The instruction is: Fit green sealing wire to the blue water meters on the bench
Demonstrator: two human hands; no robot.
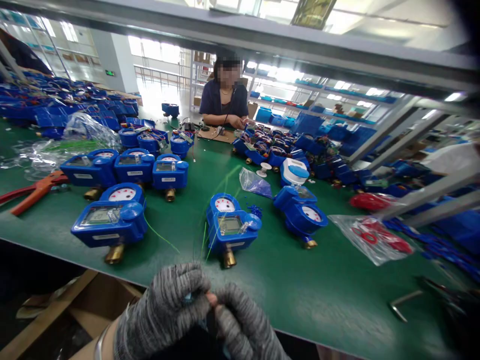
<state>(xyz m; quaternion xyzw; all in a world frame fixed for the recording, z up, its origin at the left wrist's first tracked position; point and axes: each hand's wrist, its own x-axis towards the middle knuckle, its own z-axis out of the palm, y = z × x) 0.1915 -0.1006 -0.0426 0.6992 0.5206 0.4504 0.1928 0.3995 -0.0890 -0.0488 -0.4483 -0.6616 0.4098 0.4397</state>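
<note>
Evidently for easy reach, a water meter [231, 224] stands just beyond my curled left hand [174, 295] and right hand [245, 322], grip unclear.

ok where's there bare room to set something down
Widest: front right of the green table, between the bag of red rings and the near edge. Smaller: between front-left meter and middle meter, with a green wire. Crowded: far left and right, under heaped blue meters.
</note>
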